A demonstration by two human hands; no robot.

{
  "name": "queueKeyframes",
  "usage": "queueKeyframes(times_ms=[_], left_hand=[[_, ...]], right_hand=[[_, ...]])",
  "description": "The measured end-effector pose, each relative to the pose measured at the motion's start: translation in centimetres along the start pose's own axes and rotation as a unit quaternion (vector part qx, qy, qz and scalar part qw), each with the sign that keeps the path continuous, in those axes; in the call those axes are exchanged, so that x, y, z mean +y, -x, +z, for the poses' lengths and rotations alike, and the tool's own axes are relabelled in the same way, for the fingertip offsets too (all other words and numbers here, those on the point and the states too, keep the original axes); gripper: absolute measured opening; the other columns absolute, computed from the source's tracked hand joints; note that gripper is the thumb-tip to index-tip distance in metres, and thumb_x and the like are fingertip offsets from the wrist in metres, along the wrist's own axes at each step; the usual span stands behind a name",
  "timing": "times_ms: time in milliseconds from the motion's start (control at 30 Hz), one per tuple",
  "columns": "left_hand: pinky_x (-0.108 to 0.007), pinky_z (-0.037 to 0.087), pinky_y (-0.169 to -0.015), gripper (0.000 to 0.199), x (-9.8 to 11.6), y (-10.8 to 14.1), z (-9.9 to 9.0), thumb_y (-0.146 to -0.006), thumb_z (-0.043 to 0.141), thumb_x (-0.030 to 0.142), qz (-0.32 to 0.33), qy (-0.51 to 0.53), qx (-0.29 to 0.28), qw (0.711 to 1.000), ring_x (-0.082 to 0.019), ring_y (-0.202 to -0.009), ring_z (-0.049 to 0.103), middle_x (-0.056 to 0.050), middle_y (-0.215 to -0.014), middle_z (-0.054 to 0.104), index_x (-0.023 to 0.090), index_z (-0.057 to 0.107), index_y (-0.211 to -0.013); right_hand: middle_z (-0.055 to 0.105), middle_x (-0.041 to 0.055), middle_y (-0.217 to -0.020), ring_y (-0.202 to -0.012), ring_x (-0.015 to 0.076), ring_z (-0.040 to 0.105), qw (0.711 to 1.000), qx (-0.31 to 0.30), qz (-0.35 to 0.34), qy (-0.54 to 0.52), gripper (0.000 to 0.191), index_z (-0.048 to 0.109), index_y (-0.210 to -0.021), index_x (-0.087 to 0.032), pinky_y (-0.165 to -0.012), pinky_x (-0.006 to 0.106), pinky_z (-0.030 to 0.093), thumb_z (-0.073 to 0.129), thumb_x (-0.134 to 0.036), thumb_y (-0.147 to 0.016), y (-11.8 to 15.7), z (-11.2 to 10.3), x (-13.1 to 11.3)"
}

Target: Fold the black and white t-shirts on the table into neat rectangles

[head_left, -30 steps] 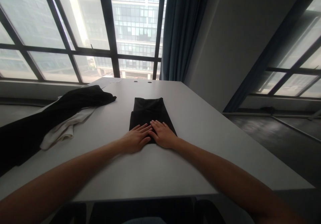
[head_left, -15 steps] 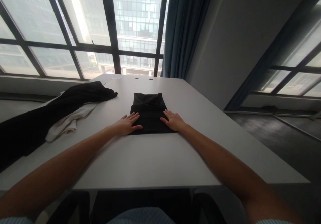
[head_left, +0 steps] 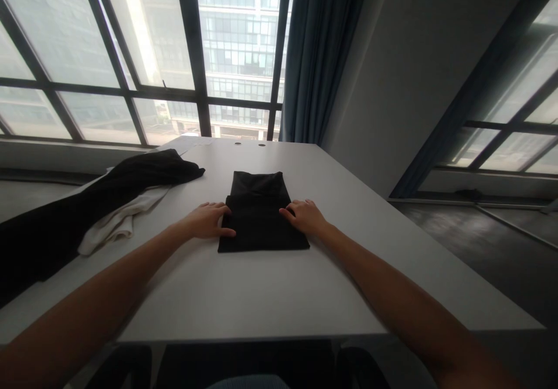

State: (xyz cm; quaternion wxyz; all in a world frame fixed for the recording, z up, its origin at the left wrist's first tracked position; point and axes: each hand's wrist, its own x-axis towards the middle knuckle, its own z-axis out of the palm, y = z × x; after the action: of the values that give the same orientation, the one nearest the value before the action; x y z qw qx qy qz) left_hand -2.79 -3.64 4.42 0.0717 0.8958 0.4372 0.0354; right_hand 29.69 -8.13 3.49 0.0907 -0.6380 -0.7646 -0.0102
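Note:
A folded black garment (head_left: 261, 232) lies flat on the white table in front of me, with a narrower folded part at its far end. My left hand (head_left: 207, 220) is at its left edge, fingers bent and thumb resting on the cloth. On the opposite side, my right hand (head_left: 307, 217) has curled fingers at the right edge, its thumb over the fabric. Both hands are closed on the sides of the garment; the fingertips under or behind the edges are partly hidden.
Another black garment (head_left: 143, 174) lies loosely along the left of the white table (head_left: 257, 296), over a cream-coloured cloth (head_left: 108, 232). Pale papers lie at the far left corner. Windows and a blue curtain (head_left: 322, 57) stand behind the table, with a chair (head_left: 248, 360) at its near edge.
Both hands have gone from lying flat with spread fingers to curling at the garment's side edges. The garment's near edge sits slightly closer to me. The view has tilted slightly up.

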Motion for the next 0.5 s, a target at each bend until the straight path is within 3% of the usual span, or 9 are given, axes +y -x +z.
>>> queueKeyframes(times_ms=[100,233,300,500], left_hand=[[-0.047,0.042,-0.105,0.067,0.5,0.2,0.1,-0.081,0.057,0.076,0.005,0.002,0.053,0.999,-0.035,-0.118,0.061,-0.013,-0.129,0.066,0.022,0.069,-0.120],[-0.047,0.043,-0.106,0.066,0.6,-0.3,1.4,-0.091,0.050,0.066,-0.066,0.041,0.118,0.990,-0.035,-0.126,0.056,-0.015,-0.143,0.058,0.020,0.059,-0.137],[-0.046,0.045,-0.103,0.066,0.4,-0.6,1.9,-0.092,0.049,0.062,-0.103,0.066,0.130,0.984,-0.035,-0.124,0.057,-0.016,-0.139,0.061,0.018,0.056,-0.139],[-0.037,0.050,-0.083,0.055,0.1,-1.1,2.0,-0.084,0.063,0.050,-0.105,0.169,0.129,0.972,-0.025,-0.090,0.066,-0.009,-0.104,0.071,0.018,0.064,-0.128]], right_hand=[[0.071,0.0134,-0.120,-0.113,0.0263,0.064,0.999,0.044,-0.013,0.001,0.041,0.073,-0.112,-0.017,-0.108,0.040,0.036,0.047,-0.048,-0.104,0.1,-0.1,-0.2],[0.066,0.0156,-0.132,-0.119,0.0283,0.060,0.997,0.079,0.002,-0.019,0.042,0.062,-0.132,-0.014,-0.103,0.040,0.041,0.057,-0.040,-0.099,-0.1,0.4,0.2],[0.069,0.0149,-0.125,-0.114,0.0273,0.063,0.996,0.074,0.029,-0.048,0.044,0.061,-0.133,-0.013,-0.098,0.038,0.044,0.061,-0.038,-0.097,-0.3,0.6,0.6],[0.072,0.0051,-0.093,-0.085,0.0181,0.067,0.978,0.038,0.108,-0.172,0.047,0.061,-0.131,-0.015,-0.078,0.028,0.048,0.070,-0.034,-0.090,-1.0,0.5,1.7]])
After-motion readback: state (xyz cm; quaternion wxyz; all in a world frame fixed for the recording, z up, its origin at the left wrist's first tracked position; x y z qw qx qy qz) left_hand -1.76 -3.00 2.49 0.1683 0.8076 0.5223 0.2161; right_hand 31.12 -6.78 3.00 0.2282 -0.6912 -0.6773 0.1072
